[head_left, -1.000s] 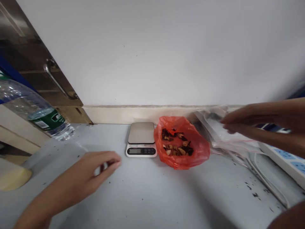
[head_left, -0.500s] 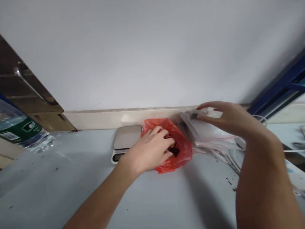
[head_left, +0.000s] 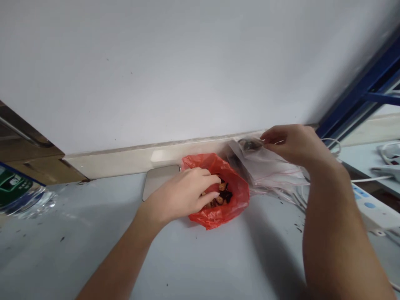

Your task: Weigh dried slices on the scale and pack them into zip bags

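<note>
A red plastic bag (head_left: 237,200) stands with its mouth open, holding light brown chunks (head_left: 220,200) and dark shrivelled pieces (head_left: 225,194). My left hand (head_left: 184,191) reaches over its near-left rim, thumb and fingertips apart just above the contents, nothing visible between them. To the right, clear zip bags (head_left: 268,173) lean in a pile against the wall base. My right hand (head_left: 290,143) pinches the top of one at its upper edge; dark contents (head_left: 250,144) show through the film beside the fingertips.
A kitchen scale (head_left: 161,177) sits left of the red bag, partly behind my left hand. A large water bottle (head_left: 21,191) is at far left. On the right are a white power strip (head_left: 371,208), cables and a blue metal frame (head_left: 353,91). Dark crumbs dot the grey tabletop (head_left: 200,266).
My right hand's fingers have closed from an open pose onto the zip bag. The left hand has drawn slightly left and its fingers have spread, showing more contents. The view has shifted right.
</note>
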Motion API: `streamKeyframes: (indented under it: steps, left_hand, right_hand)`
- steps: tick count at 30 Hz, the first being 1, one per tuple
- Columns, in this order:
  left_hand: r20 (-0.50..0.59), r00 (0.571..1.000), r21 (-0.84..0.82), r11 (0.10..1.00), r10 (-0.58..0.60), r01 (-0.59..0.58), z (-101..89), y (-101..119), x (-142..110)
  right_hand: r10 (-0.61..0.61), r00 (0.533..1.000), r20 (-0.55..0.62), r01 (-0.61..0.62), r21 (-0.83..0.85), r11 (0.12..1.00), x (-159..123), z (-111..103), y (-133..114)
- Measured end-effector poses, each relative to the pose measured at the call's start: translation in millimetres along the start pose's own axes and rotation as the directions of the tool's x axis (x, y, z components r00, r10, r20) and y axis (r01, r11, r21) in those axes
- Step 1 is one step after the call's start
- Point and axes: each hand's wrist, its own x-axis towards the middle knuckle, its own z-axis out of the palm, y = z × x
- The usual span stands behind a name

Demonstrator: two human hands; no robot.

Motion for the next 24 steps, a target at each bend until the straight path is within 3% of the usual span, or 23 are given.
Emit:
streamKeyframes:
  steps: [3,9,12,15,19,21,24]
  left_hand:
    - [-0.007,1.000,0.000,1.000,-0.009,0.009,-3.0,0,-2]
    - [-0.064,0.998,-0.064,0.998,0.008,-0.012,-9.5,-2,-6]
    - [-0.092,0.995,-0.097,0.995,0.025,-0.034,-13.8,-7,-7]
    - [-0.133,0.991,-0.129,0.990,0.035,-0.052,-17.2,-13,-10]
    - [-0.301,0.950,-0.202,0.979,-0.088,0.026,-15.7,-20,-12]
    - [-0.409,0.904,-0.246,0.969,-0.127,0.025,-13.1,-23,-12]
    - [-0.506,0.861,-0.297,0.948,-0.052,-0.117,-11.7,-26,-12]
  right_hand:
    - [-0.016,0.998,-0.066,0.018,0.029,0.999,-7,-2,-18]
    - [-0.172,0.975,-0.139,0.199,0.207,0.958,-22,-17,-51]
    - [-0.242,0.968,-0.071,0.252,0.238,0.938,-31,-24,-65]
    - [-0.310,0.950,-0.015,0.309,0.159,0.938,-38,-28,-72]
    - [-0.395,0.917,0.058,0.384,0.140,0.913,-44,-32,-74]
    - [-0.433,0.888,0.152,0.397,0.222,0.891,-45,-31,-75]
    - [-0.482,0.834,0.268,0.331,0.454,0.827,-43,-20,-80]
